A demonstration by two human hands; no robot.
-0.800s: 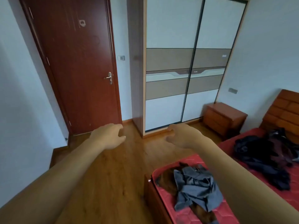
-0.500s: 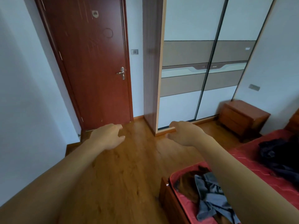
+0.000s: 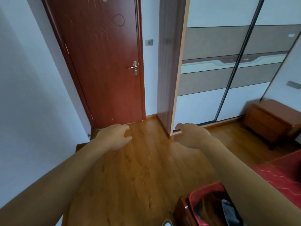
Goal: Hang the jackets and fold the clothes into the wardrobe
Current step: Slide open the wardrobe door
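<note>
Nearer the wardrobe [image 3: 211,46] now, you are holding left hand [image 3: 114,137] and right hand [image 3: 190,136] loose, empty. Leaving the clothes [image 3: 211,207] behind is risking a wasted trip

A bedroom — wardrobe [image 3: 228,70], bed [image 3: 280,173], nightstand [image 3: 270,121].

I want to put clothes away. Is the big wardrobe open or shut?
Shut. On the wardrobe, both sliding doors cover the front; no inside shows.
</note>
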